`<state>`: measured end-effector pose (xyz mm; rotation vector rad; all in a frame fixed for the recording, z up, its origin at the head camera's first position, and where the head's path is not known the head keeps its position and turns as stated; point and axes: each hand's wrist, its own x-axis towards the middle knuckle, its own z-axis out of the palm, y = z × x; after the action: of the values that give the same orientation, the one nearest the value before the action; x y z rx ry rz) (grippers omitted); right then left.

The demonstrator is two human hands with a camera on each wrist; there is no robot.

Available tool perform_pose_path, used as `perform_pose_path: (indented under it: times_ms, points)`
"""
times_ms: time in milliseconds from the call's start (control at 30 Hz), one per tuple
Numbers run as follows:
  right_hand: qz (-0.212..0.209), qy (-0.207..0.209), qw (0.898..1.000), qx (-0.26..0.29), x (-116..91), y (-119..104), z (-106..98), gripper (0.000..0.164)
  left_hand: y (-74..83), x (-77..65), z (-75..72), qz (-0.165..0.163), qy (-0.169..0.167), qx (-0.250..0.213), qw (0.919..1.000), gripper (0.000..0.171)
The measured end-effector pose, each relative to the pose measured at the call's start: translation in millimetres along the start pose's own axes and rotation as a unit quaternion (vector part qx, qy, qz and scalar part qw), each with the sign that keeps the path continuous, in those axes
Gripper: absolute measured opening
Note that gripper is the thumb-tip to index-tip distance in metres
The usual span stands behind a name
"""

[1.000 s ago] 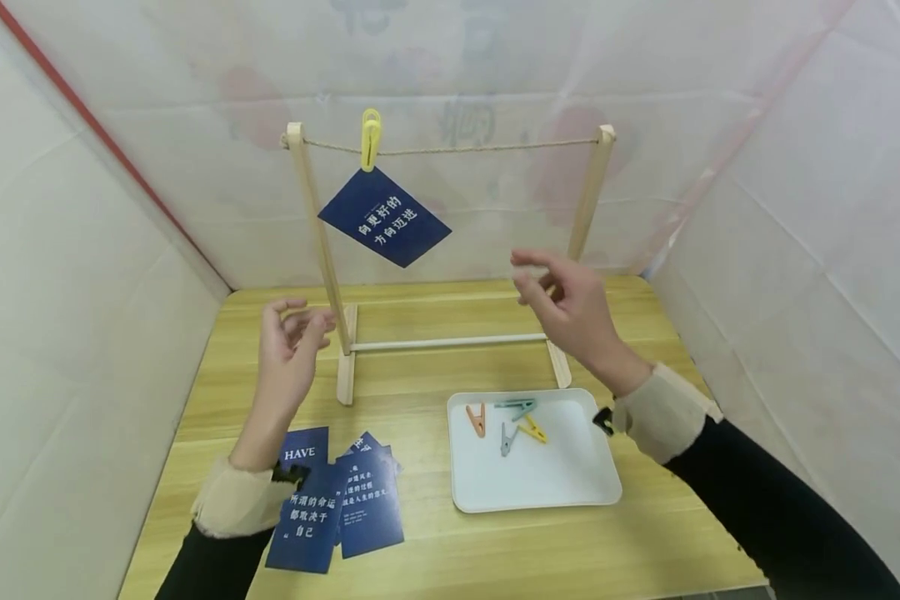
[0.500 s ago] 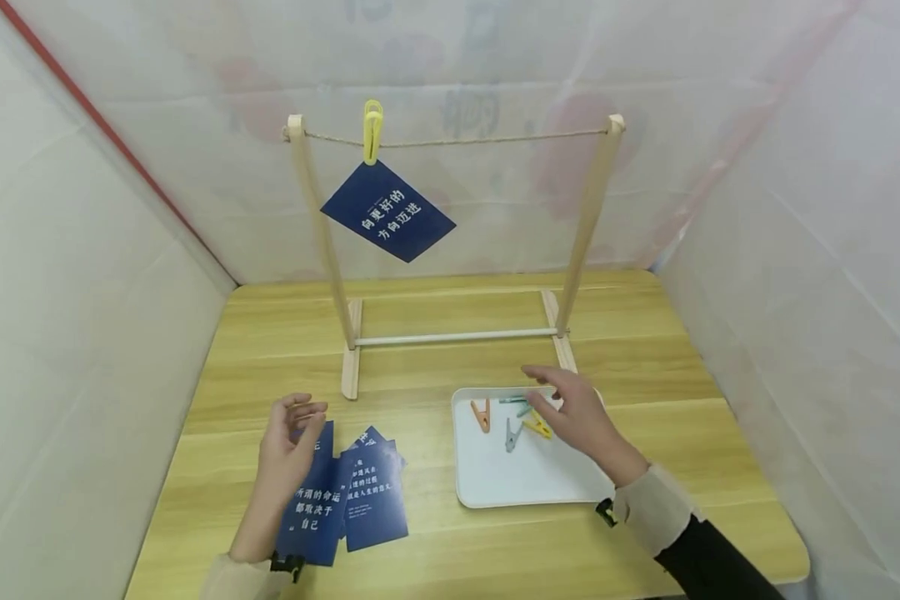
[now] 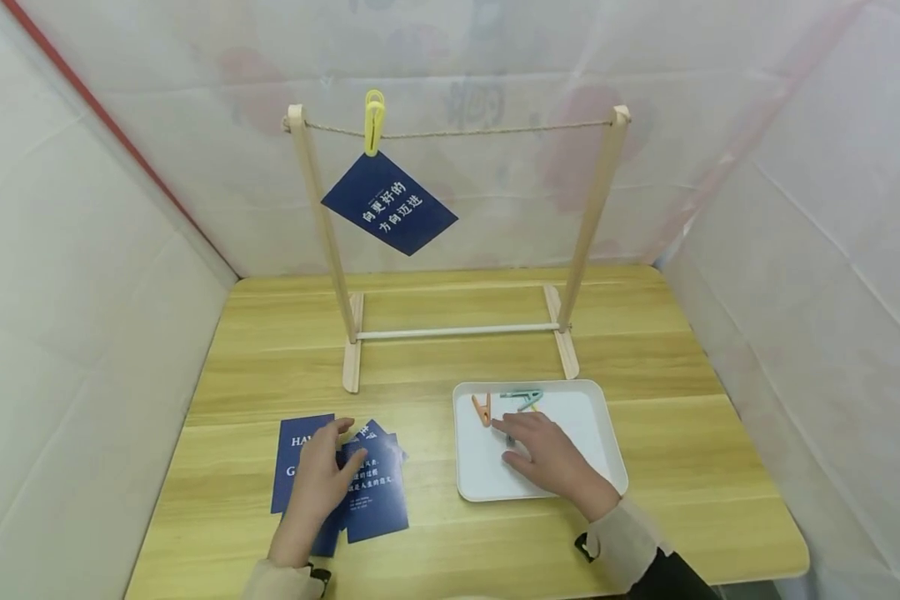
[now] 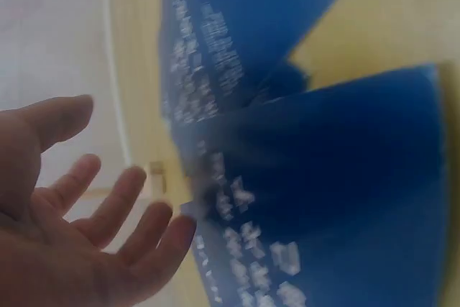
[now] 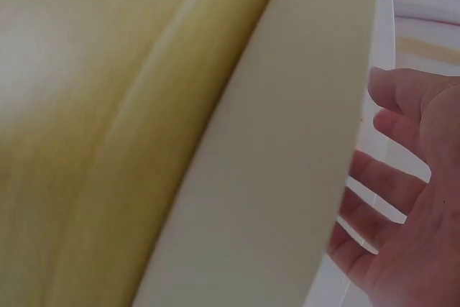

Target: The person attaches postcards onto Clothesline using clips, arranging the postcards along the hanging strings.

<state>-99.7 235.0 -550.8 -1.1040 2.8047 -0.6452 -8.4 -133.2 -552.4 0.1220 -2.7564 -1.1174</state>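
My left hand (image 3: 322, 471) hovers over several dark blue cards with white lettering. One printed card (image 3: 376, 492) lies to its right, and a card reading "HAVE" (image 3: 288, 446) is partly covered by the hand. In the left wrist view the fingers (image 4: 115, 206) are spread and loosely bent beside the cards. Over the white tray (image 3: 615, 467) is my right hand (image 3: 555, 454), fingers loosely extended and holding nothing. Near its fingertips lie an orange clothespin (image 3: 482, 409) and a teal clothespin (image 3: 523, 396); the hand mostly hides a grey and a yellow one.
Behind stands a wooden frame (image 3: 591, 221) with a rope (image 3: 495, 132) strung between its posts. A yellow clothespin (image 3: 374, 123) on the rope holds a tilted blue card (image 3: 392, 204). The wooden table (image 3: 675, 417) is enclosed by pale fabric walls.
Both hands have come down from beside the frame: the left to above the cards, the right to above the tray. The hung card stays on the rope.
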Motion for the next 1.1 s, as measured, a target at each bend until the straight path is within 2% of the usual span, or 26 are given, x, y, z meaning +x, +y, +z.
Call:
perform_pose_path:
  times_ms: [167,300,367,533,733,967,1100]
  points:
    - [-0.009,-0.013,1.0,0.022,-2.1,-7.8,5.1,0.037,-4.6,-3.0,8.7,-0.019,-0.026,0.08,0.9963,0.069]
    - [-0.021,-0.003,0.999,0.04,-4.2,-11.3,6.3,0.025,-7.2,-3.7,14.1,-0.015,-0.028,0.116,0.9927,0.078]
    - [-0.03,0.015,0.999,0.04,-5.9,-10.6,7.6,0.023,-8.3,-3.2,16.9,-0.008,-0.022,0.121,0.9924,0.078]
    - [-0.023,0.047,0.999,0.007,-8.1,-9.4,8.9,0.028,-10.7,-1.0,22.1,-0.009,-0.007,0.104,0.9945,0.073]
    - [0.019,0.03,0.999,-0.01,-8.8,-8.8,10.5,0.042,-14.5,0.4,23.5,-0.019,0.012,0.066,0.9976,0.059]
    - [0.046,0.022,0.999,-0.006,-11.1,-7.5,14.0,0.046,-9.8,4.6,19.9,-0.053,0.006,0.002,0.9986,0.03]
    - [0.047,0.026,0.999,-0.006,-11.5,-6.3,15.6,0.046,-4.8,9.5,17.5,-0.058,0.035,-0.04,0.9969,0.026]
